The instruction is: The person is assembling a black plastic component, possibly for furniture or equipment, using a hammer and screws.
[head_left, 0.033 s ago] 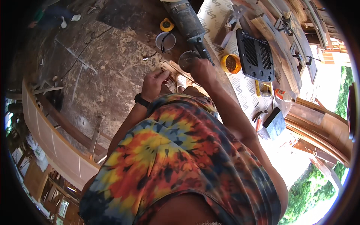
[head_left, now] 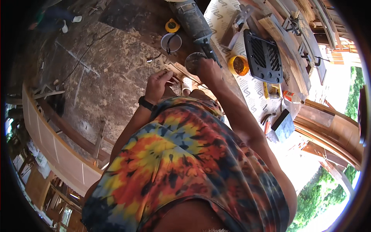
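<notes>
My left hand (head_left: 155, 86), with a dark band (head_left: 145, 103) on its wrist, is closed in a pinch. Something small and brownish shows at its fingertips, too small to name. Close by on the right, my right hand (head_left: 209, 72) is closed at the edge of a round see-through container (head_left: 193, 62); its fingers partly cover the rim. Just beyond that hand lies a long grey cylindrical machine (head_left: 189, 17) with a black end. A whitish round tub (head_left: 171, 42) with a dark strip across it stands beside the machine, near a yellow tape measure (head_left: 172, 26).
On the patterned board (head_left: 253, 91) at right are an orange-yellow cup (head_left: 238, 65), a black slotted plate (head_left: 263, 57), a bottle (head_left: 292, 97) and hand tools. Clamps (head_left: 295, 26) grip long timber at far right. A curved pale panel (head_left: 58, 143) stands at left. A cord (head_left: 89, 46) crosses the stained floor.
</notes>
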`<state>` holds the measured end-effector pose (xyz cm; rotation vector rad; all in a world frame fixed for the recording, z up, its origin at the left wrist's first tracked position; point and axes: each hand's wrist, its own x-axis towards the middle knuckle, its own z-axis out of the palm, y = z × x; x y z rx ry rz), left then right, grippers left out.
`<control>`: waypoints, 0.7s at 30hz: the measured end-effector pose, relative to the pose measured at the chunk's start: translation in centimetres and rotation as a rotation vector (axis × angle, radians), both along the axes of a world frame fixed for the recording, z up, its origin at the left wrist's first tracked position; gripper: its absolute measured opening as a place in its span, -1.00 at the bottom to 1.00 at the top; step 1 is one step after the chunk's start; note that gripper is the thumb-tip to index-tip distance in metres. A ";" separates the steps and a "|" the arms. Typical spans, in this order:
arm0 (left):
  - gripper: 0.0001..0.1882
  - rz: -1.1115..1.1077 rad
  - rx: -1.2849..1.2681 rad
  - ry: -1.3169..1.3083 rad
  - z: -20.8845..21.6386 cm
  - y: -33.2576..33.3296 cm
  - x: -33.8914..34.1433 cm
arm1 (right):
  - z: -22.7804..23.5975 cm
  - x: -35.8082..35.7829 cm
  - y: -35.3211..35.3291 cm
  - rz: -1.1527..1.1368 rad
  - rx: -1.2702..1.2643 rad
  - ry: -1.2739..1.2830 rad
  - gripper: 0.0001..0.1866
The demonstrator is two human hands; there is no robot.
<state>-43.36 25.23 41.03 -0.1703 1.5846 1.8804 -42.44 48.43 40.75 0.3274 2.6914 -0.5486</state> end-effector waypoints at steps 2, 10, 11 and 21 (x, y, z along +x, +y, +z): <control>-0.70 0.027 0.131 -0.098 -0.3 -1.5 -1.4 | -1.2 -1.8 -1.1 -0.012 0.030 -0.026 -0.75; -0.67 0.049 0.314 -0.193 -1.8 -6.4 -5.3 | -2.0 -4.4 -3.5 -0.141 0.179 -0.184 -0.70; -0.67 0.035 0.329 -0.187 -1.9 -6.6 -5.5 | -1.6 -4.4 -3.6 -0.187 0.212 -0.196 -0.70; -0.67 0.068 0.721 -0.225 -2.2 -6.1 -8.0 | 2.5 3.1 0.5 -0.271 -0.108 0.412 -0.79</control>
